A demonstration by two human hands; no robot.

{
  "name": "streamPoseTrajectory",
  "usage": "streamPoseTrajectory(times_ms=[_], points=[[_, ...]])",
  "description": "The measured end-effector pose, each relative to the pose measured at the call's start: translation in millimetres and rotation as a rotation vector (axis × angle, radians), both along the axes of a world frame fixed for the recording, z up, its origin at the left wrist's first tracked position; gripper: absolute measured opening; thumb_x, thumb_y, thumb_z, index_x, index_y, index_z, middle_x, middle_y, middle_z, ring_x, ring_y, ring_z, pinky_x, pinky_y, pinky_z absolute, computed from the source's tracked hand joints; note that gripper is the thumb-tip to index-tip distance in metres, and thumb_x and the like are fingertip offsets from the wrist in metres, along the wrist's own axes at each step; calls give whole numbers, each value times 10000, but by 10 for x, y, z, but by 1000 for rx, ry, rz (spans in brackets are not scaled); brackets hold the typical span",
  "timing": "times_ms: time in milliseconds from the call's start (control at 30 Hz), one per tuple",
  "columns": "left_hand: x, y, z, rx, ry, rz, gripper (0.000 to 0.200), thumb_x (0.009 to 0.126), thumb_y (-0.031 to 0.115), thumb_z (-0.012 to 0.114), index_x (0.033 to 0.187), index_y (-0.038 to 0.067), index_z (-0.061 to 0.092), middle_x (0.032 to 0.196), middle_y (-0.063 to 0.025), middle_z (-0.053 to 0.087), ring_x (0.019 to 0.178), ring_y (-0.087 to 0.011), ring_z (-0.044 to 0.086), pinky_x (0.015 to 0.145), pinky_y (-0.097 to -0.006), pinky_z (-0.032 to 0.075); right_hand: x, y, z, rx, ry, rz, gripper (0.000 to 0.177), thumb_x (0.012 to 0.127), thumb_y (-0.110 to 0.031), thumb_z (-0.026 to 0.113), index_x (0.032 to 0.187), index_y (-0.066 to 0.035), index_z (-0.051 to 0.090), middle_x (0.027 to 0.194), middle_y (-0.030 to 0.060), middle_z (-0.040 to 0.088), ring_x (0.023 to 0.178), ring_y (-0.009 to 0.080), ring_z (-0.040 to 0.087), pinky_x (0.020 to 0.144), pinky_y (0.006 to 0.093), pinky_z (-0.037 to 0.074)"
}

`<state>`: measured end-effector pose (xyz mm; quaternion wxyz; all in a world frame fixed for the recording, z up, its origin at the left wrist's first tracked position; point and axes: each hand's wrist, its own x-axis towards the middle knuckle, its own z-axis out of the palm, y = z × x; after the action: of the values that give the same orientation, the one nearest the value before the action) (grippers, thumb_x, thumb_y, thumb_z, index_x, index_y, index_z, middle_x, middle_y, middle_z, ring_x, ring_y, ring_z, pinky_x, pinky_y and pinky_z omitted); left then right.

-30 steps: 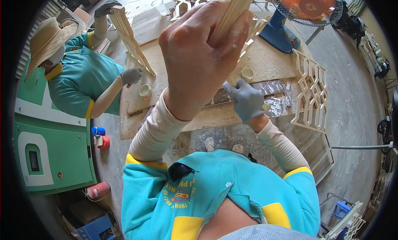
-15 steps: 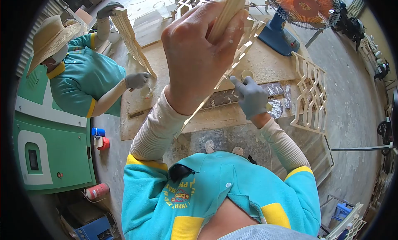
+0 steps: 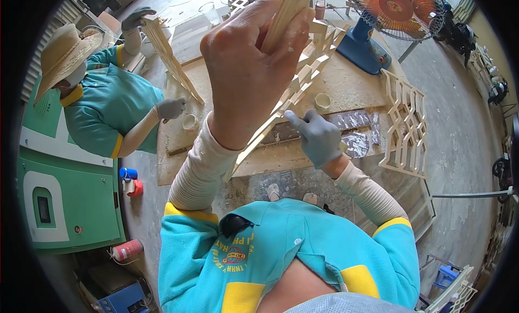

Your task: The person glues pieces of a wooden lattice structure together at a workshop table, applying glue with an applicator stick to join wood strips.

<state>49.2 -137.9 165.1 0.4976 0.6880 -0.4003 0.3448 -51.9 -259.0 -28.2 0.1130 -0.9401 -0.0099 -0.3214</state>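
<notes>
My left hand point(image 3: 246, 70), bare and dusted white, is raised and closed around the upper end of a pale wooden lattice panel point(image 3: 306, 75). The panel stands tilted on edge, running down behind my wrist. My right hand point(image 3: 320, 137), in a grey glove, is beside the panel's lower part with its index finger extended to the wood. Its other fingers are curled around something with a yellowish end showing by the palm; the rest is hidden. A small cup point(image 3: 322, 101) stands on the worktable point(image 3: 362, 91) just beyond this hand.
At left a co-worker point(image 3: 108, 91) in grey gloves holds another wooden panel point(image 3: 172, 59), near a second cup point(image 3: 190, 122). An orange-bladed fan point(image 3: 397, 10) stands at the back right. A lattice panel point(image 3: 405, 124) leans at the table's right end. Dark, white-smeared strips point(image 3: 351, 118) lie on the table.
My right hand has moved from near the cup leftward to the lattice panel. My left hand and the panel have shifted slightly left. The co-worker's lower hand has moved left, away from the panel.
</notes>
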Motion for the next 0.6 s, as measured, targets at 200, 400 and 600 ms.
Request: streamPoseTrajectory(times_ms=[200, 400, 600], points=[[-40, -25, 7, 4, -135, -22, 206, 852, 199, 794, 981, 43, 755, 544, 63, 494, 498, 13, 335, 444, -194, 232, 169, -142, -129, -16, 51, -134, 431, 824, -72, 631, 1208, -262, 676, 814, 62, 557, 612, 248, 613, 525, 383, 506], [6, -5, 13, -15, -111, -30, 194, 848, 186, 796, 979, 49, 755, 558, 60, 505, 504, 15, 337, 442, -197, 237, 62, -122, 44, 280, 128, -83, 414, 886, -97, 609, 1247, -293, 659, 798, 72, 556, 641, 292, 627, 572, 422, 516], [-42, -11, 17, -10, -107, -50, 187, 848, 171, 795, 975, 41, 752, 568, 56, 511, 505, 19, 330, 440, -192, 224, -22, 80, -1, 231, 258, -106, 381, 917, -145, 614, 1259, -307, 658, 794, 92, 562, 658, 306, 624, 587, 436, 496]])
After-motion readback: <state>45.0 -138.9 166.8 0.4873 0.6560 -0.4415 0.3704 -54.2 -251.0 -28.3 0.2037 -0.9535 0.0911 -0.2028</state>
